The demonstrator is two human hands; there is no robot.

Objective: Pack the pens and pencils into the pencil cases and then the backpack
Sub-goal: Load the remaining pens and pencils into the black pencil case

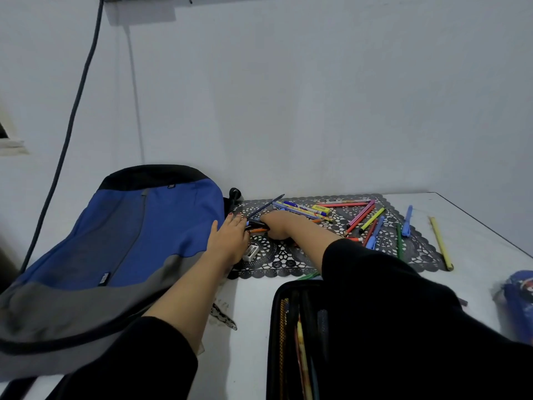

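Observation:
Many coloured pens and pencils [360,216] lie scattered on a black lace mat [383,246] at the table's back. My right hand [278,225] is closed around a bundle of pens [256,226] at the mat's left end; a dark pencil sticks up from it. My left hand [229,235] lies flat beside that bundle, fingers spread, touching the blue and grey backpack [115,243]. An open black pencil case [291,336] with pencils inside lies in front, partly hidden by my right sleeve. A blue pencil case [519,298] sits at the right edge.
A white eraser [250,252] rests on the mat under my left hand. A yellow pencil [440,243] and a blue pen [407,220] lie near the table's right edge. A dark cable [72,119] hangs down the wall at left. A patterned clip [223,316] lies by the backpack.

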